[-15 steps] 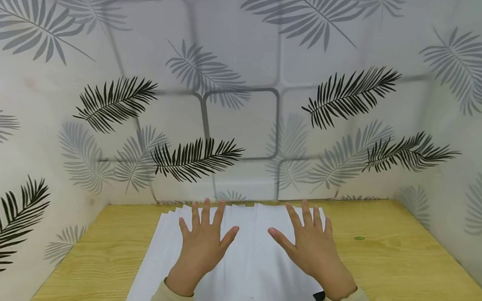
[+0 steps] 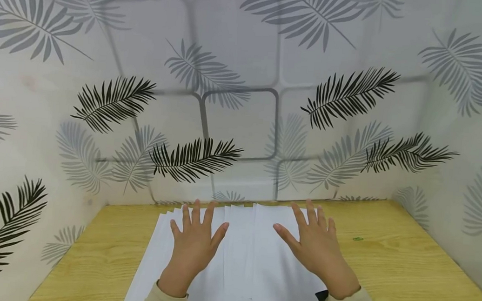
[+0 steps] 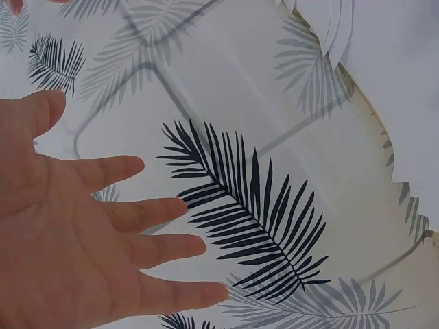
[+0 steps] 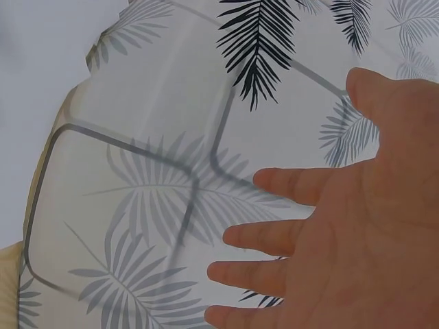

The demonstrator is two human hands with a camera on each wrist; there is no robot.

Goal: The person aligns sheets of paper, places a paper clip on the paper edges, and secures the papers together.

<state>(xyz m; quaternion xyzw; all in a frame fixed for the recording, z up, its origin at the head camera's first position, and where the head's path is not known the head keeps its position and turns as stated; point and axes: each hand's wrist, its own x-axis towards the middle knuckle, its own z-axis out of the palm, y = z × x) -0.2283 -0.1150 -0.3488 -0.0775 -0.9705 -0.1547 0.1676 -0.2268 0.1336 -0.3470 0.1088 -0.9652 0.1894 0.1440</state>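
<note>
Several white sheets of paper (image 2: 237,257) lie spread in overlapping layers on the wooden table. Over the left part of the sheets is my left hand (image 2: 192,247), its fingers straight and spread. My right hand (image 2: 318,249) is over the right part, fingers likewise spread. Both palms appear raised above the paper, holding nothing. In the left wrist view, the left hand (image 3: 75,240) shows a bare palm, with paper (image 3: 405,82) at the upper right. The right wrist view shows the empty right palm (image 4: 343,226), with paper (image 4: 41,82) at the left.
A small green ring-like item (image 2: 358,239) lies on the wooden table (image 2: 400,273) to the right of the paper. Walls (image 2: 238,122) printed with leaves stand behind the table and at both sides.
My left hand has moved slightly left and my right hand slightly right, so the gap between them is wider. The sheets look unmoved.
</note>
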